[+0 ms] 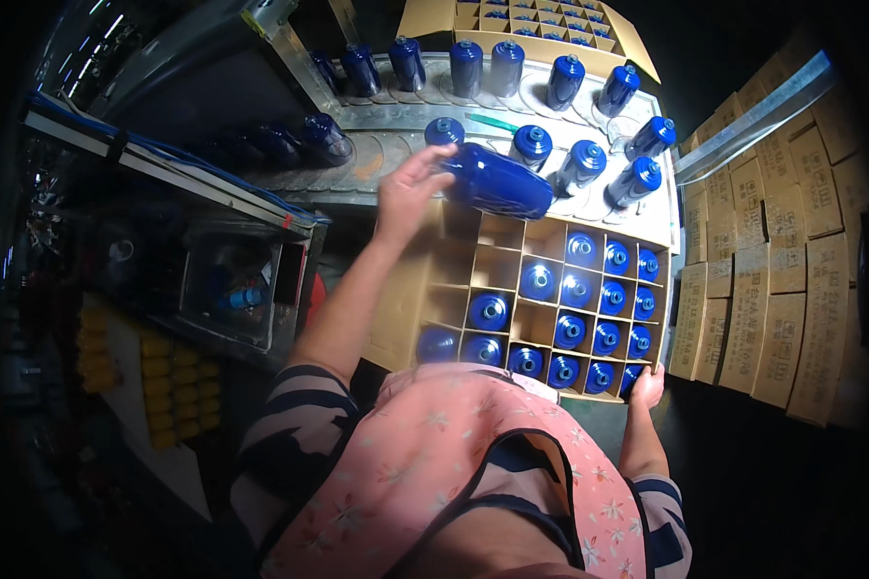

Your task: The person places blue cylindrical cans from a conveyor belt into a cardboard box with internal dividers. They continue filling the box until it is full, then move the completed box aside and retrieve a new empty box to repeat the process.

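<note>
Left hand (406, 196) holds a blue bottle (500, 181), right hand (650, 387) well apart.

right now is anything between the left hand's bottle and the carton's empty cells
Nothing visible: the left hand holds the bottle tilted by the carton's far side, and no other object shows between it and the empty cells there.

This is totally looking like a factory packing line: blue bottles (466, 69) are standing along a conveyor (365, 166), more are sitting in a divided carton (402, 311), and stacked cardboard boxes (765, 241) are forming a whole wall on the right.
</note>
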### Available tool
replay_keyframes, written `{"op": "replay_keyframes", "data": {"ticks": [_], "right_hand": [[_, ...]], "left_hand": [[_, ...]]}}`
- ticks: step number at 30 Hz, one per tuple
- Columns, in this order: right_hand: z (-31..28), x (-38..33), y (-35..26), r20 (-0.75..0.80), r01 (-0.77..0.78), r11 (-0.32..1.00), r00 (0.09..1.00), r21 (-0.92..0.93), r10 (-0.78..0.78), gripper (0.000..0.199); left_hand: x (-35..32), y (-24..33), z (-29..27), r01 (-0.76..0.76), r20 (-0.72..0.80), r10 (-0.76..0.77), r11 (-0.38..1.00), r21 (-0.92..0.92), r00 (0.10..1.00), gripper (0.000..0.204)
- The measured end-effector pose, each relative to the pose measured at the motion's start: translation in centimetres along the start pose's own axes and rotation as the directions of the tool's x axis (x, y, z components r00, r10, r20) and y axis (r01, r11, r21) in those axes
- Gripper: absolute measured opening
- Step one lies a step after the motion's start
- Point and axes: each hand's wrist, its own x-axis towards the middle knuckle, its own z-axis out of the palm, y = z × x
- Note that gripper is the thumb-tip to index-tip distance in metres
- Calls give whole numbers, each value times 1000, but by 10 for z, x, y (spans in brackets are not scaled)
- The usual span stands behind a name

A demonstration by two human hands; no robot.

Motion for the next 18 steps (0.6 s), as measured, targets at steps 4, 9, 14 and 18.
{"op": "replay_keyframes", "data": {"ticks": [4,9,14,18], "right_hand": [[0,2,1,20,-22,999,1000,-38,22,31],[2,2,2,19,-20,999,1000,-51,21,32],[3,3,0,-2,-52,998,999,-43,52,30],[6,5,2,-38,-36,999,999,-37,35,29]], "left_hand": [[19,35,-72,-106,-181,120,991,85,976,38],[73,-25,-101,-5,-226,101,922,388,969,31],[119,-101,-100,95,-224,87,716,692,971,32],[127,-136,-75,214,-232,-56,636,741,971,34]]}}
